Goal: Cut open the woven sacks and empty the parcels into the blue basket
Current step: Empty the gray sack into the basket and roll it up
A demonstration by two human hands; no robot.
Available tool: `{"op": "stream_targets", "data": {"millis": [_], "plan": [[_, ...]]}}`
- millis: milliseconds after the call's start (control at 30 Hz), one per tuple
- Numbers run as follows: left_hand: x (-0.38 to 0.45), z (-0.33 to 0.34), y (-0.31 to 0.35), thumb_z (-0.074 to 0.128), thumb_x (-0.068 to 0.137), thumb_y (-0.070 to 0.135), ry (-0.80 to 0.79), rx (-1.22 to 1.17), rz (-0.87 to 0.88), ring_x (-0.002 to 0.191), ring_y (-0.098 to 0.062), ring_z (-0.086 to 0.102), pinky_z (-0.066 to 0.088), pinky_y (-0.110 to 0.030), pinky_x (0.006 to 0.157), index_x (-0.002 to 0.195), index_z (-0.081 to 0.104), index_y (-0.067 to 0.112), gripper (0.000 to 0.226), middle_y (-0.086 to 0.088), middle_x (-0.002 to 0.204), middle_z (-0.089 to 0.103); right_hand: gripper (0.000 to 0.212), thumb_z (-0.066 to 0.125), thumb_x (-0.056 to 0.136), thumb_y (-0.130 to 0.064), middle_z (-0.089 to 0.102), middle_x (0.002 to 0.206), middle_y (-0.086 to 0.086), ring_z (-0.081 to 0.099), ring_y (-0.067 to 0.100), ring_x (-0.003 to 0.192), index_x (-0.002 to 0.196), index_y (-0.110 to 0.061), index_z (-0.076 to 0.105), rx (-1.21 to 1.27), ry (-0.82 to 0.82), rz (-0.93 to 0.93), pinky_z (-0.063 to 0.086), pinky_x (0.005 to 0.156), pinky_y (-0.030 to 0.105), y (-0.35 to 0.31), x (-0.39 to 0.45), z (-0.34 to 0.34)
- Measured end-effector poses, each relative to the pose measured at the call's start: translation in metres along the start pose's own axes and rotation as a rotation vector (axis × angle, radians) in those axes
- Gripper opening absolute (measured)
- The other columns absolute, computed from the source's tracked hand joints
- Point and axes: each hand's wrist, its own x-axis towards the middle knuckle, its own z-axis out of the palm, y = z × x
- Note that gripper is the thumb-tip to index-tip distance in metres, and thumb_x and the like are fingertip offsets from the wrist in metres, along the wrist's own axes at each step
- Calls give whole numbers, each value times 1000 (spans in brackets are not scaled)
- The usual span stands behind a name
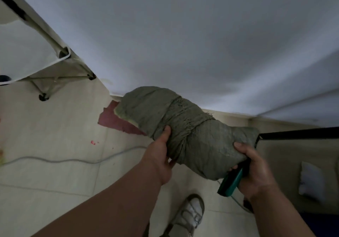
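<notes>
Mid-frame, the left hand grips a grey-green woven sack near its tied neck. The right hand clasps its other end together with a teal cutter

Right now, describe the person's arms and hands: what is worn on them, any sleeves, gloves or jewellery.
Both forearms are bare up to the frame edge, with no sleeve in view. The left hand and right hand wear no gloves. No watch, bracelet or ring shows on either. The nails look short and plain.

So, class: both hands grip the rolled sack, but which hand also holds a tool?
The right hand: it pins a teal-handled cutter against the grey-green woven sack. The left hand grips only the sack's middle.
</notes>
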Motion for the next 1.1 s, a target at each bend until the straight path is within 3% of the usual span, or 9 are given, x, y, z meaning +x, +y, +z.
{"op": "stream_targets", "data": {"millis": [167, 300, 433, 500, 600, 667, 767, 900, 1100], "plan": [[122, 19, -32, 64, 88, 48, -17, 18, -30, 107, -18, 61, 50, -31, 75, 132, 52, 24, 52, 0, 127, 63, 9, 53, 85, -18, 46, 42, -4, 41, 8, 36, 77, -16, 58, -13, 48, -32, 40, 46, 20, 14, 108, -31], [207, 21, -52, 54, 93, 51, -21, 91, -91, 112, -18, 59, 42, -38, 93, 136, 49, 30, 48, 5, 127, 62, 4, 58, 78, -19, 49, 47, -2, 45, 11, 43, 77, -14, 58, -44, 54, -80, 42, 53, 23, 27, 185, -51], [267, 16, -62, 38, 97, 56, 93, 278, -162, 106, -22, 57, 41, -46, 99, 130, 49, 24, 47, 0, 117, 61, 69, 75, 51, -21, 60, 95, 12, 50, 25, 73, 117, -6, 60, -211, 69, -83, 42, 74, 38, 43, 262, -61], [293, 6, -64, 47, 91, 57, 258, 340, -25, 109, -27, 54, 43, -46, 100, 127, 43, 19, 52, -5, 116, 57, 74, 78, 60, -24, 62, 110, 12, 57, 26, 79, 129, -13, 53, -304, 94, -98, 47, 75, 38, 53, 296, -57], [313, -18, -60, 68, 84, 40, 533, 658, 546, 113, -36, 51, 43, -38, 94, 127, 40, 7, 61, -17, 127, 50, 96, 79, 57, -51, 59, 124, 9, 61, 31, 104, 141, -24, 43, -521, 257, -157, 52, 92, 48, 69, 340, -54], [316, -25, -53, 69, 85, 31, 471, 1018, 849, 110, -33, 51, 43, -37, 90, 122, 47, 10, 48, -16, 121, 51, 102, 78, 56, -59, 56, 133, 8, 57, 32, 114, 145, -24, 40, -590, 341, -192, 48, 100, 51, 71, 355, -49], [333, -20, -46, 65, 87, 34, 244, 1338, 858, 125, -32, 45, 37, -36, 105, 142, 40, 24, 61, -15, 136, 42, 83, 73, 80, -45, 51, 141, 8, 52, 31, 123, 149, -24, 31, -569, 337, -298, 43, 106, 47, 69, 368, -34], [359, -5, -38, 68, 72, 52, 63, 1225, 630, 136, -29, 39, 38, -43, 111, 153, 18, 23, 100, -10, 153, 31, 103, 77, 79, -37, 40, 150, 8, 46, 30, 131, 155, -28, 8, -765, 169, -393, 41, 108, 47, 64, 375, -15], [333, -19, -48, 68, 81, 44, 46, 1224, 667, 133, -25, 44, 40, -43, 109, 152, 24, 21, 87, -6, 149, 41, 85, 72, 79, -43, 34, 143, 15, 48, 35, 123, 148, -22, 26, -1087, 513, -520, 42, 97, 43, 66, 328, -28]]}}
